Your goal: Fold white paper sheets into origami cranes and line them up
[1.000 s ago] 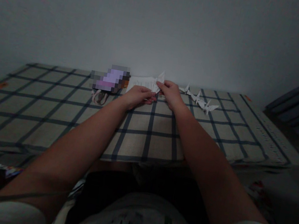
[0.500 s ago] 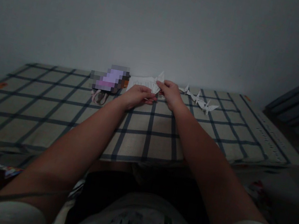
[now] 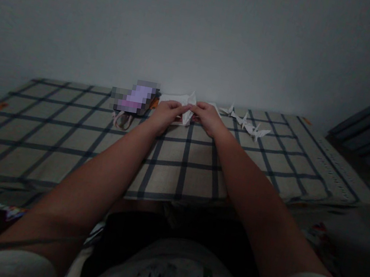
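Observation:
Between my two hands is a piece of folded white paper (image 3: 187,119), pointed at its top and bottom. My left hand (image 3: 167,112) pinches it from the left side. From the right, my right hand (image 3: 207,115) grips the same paper with thumb and fingers, and the fingertips of both hands nearly meet. Behind and under the hands lies a flat white sheet of paper (image 3: 172,98), partly hidden by them. To the right of my right hand stand folded paper cranes (image 3: 256,132) in a slanting row.
A purple object, blurred out (image 3: 138,98), lies left of my hands with a pinkish loop strap (image 3: 122,120) at its near end. A checked cloth (image 3: 195,181) covers the table, which stands against a grey wall (image 3: 203,32).
The folded paper has turned and come down slightly to the left, now more upright between my hands. My right hand has shifted a little left, and both hands' fingertips are closer together.

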`<state>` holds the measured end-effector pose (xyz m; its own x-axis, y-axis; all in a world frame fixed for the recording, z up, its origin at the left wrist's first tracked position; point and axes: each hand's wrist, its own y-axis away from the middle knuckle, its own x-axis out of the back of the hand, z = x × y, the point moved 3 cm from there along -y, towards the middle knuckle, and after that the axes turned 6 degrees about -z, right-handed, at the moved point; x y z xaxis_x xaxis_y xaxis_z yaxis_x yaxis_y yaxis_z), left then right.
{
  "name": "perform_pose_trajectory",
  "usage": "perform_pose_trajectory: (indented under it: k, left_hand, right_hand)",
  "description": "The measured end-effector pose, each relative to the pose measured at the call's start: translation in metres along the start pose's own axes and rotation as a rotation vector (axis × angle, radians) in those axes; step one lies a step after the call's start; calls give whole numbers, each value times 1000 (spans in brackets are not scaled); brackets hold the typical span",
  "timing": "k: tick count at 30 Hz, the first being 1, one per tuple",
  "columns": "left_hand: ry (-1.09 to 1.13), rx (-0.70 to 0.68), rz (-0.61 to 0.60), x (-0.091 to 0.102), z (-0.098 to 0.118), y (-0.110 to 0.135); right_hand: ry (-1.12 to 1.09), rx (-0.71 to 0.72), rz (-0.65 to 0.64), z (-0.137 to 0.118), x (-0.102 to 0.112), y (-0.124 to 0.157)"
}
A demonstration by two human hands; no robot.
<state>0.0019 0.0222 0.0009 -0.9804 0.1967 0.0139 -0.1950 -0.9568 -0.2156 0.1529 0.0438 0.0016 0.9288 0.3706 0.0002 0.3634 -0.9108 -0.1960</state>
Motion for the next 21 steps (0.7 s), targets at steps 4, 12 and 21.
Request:
perform_pose_trajectory:
  k: [4,12,21]
  left_hand:
    - [-67,10,45,2,1,0]
    - [-56,-29,68,5,2,-2]
    - [-30,-18,94,6,-1,-3]
  right_hand:
    - [4,-7,-12,-1,1,0]
    - [-5,-16,-123,5,2,-3]
    - [77,28,-117,8,2,-5]
